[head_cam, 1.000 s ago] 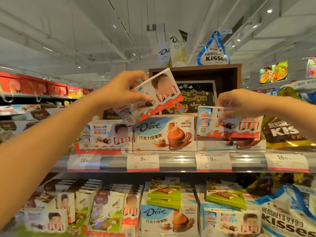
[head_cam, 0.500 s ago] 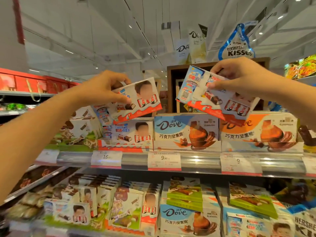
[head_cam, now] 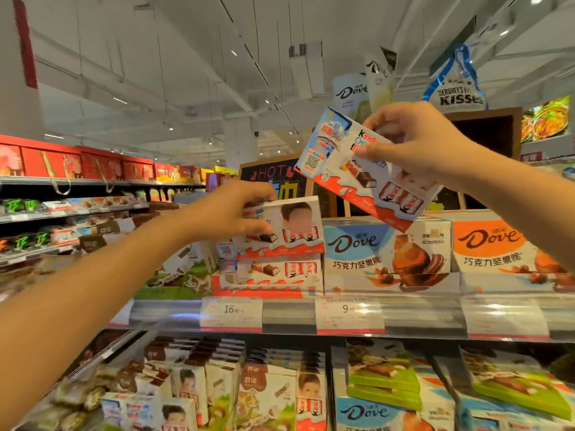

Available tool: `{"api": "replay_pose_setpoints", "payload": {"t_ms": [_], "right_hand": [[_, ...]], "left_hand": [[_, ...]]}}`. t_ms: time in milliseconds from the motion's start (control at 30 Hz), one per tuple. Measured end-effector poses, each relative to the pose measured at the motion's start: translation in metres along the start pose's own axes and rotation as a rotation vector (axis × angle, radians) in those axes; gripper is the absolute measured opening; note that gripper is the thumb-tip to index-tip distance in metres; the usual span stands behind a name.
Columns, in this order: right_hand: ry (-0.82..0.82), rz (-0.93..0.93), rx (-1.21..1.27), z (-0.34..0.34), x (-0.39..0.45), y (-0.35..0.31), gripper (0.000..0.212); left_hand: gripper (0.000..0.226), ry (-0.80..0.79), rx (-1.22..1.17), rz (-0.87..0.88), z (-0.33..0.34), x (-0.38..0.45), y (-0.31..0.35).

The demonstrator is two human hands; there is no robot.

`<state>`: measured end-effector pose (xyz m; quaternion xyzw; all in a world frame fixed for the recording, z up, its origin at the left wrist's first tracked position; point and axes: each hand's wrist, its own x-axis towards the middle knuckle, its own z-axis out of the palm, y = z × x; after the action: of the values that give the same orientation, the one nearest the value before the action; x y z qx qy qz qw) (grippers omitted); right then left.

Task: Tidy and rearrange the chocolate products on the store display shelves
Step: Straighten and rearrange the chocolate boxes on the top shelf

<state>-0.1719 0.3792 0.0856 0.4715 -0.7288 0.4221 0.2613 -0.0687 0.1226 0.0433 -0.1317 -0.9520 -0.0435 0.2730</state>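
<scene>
The left hand (head_cam: pixel 230 213) grips a Kinder box (head_cam: pixel 289 227) atop the Kinder stack (head_cam: pixel 273 272), the right hand (head_cam: pixel 413 141) pinches another Kinder box (head_cam: pixel 357 169) above the Dove boxes (head_cam: pixel 385 253); a careless set-down could topple that stack

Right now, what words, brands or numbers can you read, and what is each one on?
"Dove": blue box on the upper shelf.
"Dove": orange box beside it.
"Dove": hanging sign.
"HERSHEY'S KISSES": hanging bag-shaped sign.
"HOT": chalkboard.
"16": left price tag.
"9": middle price tag.
"Kinder", partly covered: box held by the right hand.
Box in the left hand: print too blurred.
</scene>
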Motion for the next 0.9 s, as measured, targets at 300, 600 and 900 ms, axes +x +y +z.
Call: {"api": "replay_pose_setpoints", "payload": {"t_ms": [300, 600, 900], "right_hand": [[0.008, 0.011, 0.031, 0.023, 0.003, -0.019, 0.018], [0.038, -0.011, -0.027, 0.044, 0.013, -0.023, 0.028], [0.371, -0.033, 0.119, 0.073, 0.047, -0.023, 0.023]], "left_hand": [[0.027, -0.149, -0.043, 0.004, 0.022, 0.0, -0.017], [0.029, -0.247, -0.068, 0.007, 0.023, -0.001, -0.015], [0.045, -0.123, -0.093, -0.042, 0.034, -0.01, -0.015]]}}
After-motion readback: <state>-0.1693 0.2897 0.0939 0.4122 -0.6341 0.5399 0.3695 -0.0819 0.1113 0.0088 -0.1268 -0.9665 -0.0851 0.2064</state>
